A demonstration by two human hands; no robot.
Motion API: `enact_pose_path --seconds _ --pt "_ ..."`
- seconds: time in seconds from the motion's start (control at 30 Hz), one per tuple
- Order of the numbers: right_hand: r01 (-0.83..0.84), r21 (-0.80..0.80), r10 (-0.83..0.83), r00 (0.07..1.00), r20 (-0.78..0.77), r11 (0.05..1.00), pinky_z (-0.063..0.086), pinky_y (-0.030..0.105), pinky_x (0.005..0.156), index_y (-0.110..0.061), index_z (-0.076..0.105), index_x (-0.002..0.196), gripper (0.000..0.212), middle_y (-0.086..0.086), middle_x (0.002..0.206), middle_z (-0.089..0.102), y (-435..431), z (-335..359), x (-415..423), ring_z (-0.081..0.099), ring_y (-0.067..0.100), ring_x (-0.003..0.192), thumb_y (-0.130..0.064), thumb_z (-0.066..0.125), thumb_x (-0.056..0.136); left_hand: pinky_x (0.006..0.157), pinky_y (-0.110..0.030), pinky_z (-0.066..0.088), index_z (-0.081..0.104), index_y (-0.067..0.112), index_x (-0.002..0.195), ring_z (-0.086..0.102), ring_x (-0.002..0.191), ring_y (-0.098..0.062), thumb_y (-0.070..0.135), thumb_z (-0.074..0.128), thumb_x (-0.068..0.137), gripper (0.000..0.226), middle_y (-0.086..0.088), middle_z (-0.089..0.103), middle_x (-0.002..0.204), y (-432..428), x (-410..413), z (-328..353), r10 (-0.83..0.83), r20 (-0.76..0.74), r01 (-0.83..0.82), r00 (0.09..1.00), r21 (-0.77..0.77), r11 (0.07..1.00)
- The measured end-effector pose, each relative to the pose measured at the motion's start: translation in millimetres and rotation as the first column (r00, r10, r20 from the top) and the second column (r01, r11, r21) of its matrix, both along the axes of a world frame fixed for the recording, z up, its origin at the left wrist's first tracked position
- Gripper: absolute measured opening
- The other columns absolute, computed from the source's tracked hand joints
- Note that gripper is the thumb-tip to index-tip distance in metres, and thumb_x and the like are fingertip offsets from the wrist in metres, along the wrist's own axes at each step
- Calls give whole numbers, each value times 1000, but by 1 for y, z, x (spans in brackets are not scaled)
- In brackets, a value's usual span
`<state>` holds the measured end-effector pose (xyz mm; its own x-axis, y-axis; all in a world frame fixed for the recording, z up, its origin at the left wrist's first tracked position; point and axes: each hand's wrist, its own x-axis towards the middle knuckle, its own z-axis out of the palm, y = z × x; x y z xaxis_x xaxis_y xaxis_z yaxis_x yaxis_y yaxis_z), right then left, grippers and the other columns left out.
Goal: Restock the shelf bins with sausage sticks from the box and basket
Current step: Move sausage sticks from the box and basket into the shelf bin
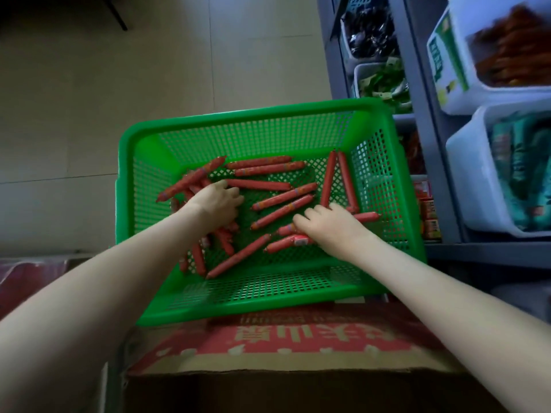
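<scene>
**Q:** Where are the sausage sticks (283, 201)?
**A:** The red sticks lie scattered across the bottom of a green mesh basket (238, 114). The basket rests on a cardboard box (298, 338) with red print, near the viewer.

**Q:** And the hands?
**A:** Both reach into the basket. The left hand (216, 202), at the basket's left side, curls its fingers round a cluster of sticks. The right hand (331, 226), at the right, grips several sticks under curled fingers.

**Q:** Anything else?
**A:** At the right, a grey shelf (417, 84) holds white bins (468, 174) of packaged snacks.
</scene>
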<state>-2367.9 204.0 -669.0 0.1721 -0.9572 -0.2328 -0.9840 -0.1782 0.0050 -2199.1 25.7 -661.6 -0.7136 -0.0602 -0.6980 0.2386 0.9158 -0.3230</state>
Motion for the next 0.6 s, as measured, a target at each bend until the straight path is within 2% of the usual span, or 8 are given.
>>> enact_pose_path --seconds 0.17,0.23,0.3,0.37,0.43,0.47,0.53,0.6 --pt "77 -309 -87 996 -21 948 43 34 58 -8 58 101 35 8 74 58 17 28 -10 58 28 65 1 52 67 93 -32 38 55 21 116 52 111 -20 20 41 95 25 3 58 116 2 18 13 80 -86 -71 993 105 992" --pt "124 -376 -129 992 13 918 43 34 59 -9 51 106 30 8 76 58 19 50 -8 57 28 66 -3 48 77 89 -32 42 53 21 114 56 106 -20 22 47 92 23 3 61 110 8 16 29 191 -136 -169 972 161 972" --pt "213 -416 -188 977 100 884 43 35 61 -9 47 109 29 9 78 59 19 82 -5 58 29 68 -10 54 81 86 -33 44 53 17 116 57 105 -23 21 55 88 28 -1 63 109 15 11 52 373 -230 -310 899 267 912" --pt "363 -425 -292 930 223 829 42 37 65 -9 45 111 33 10 82 60 20 122 -3 58 30 72 -15 53 80 84 -36 46 54 13 120 58 107 -29 24 63 84 39 -8 63 113 23 6 87 638 -317 -474 702 461 750" --pt "567 -374 -399 806 438 734 41 34 68 -9 48 111 34 12 87 62 25 170 5 60 32 78 -12 54 78 75 -36 45 56 12 110 61 98 -33 26 67 82 32 -12 66 103 36 1 133 841 -335 -503 424 685 527" --pt "667 -324 -440 709 550 671 40 29 67 -7 51 111 34 12 89 64 30 197 10 60 28 79 -8 58 78 68 -35 42 56 13 98 61 88 -32 25 67 82 23 -11 66 92 44 -2 159 900 -313 -469 302 773 426" --pt "829 -195 -488 480 729 524 34 12 60 -6 55 108 32 4 83 63 43 249 22 55 7 70 -1 66 79 60 -31 37 51 19 78 57 68 -23 24 70 81 20 -2 60 70 61 -11 211 974 -191 -356 120 908 222" --pt "908 -146 -463 333 821 394 33 1 57 -11 54 104 29 -11 71 54 58 299 32 50 -6 62 -4 69 80 57 -31 41 51 16 67 53 58 -17 28 71 80 27 4 55 58 81 -23 268 998 -38 -224 41 974 46"
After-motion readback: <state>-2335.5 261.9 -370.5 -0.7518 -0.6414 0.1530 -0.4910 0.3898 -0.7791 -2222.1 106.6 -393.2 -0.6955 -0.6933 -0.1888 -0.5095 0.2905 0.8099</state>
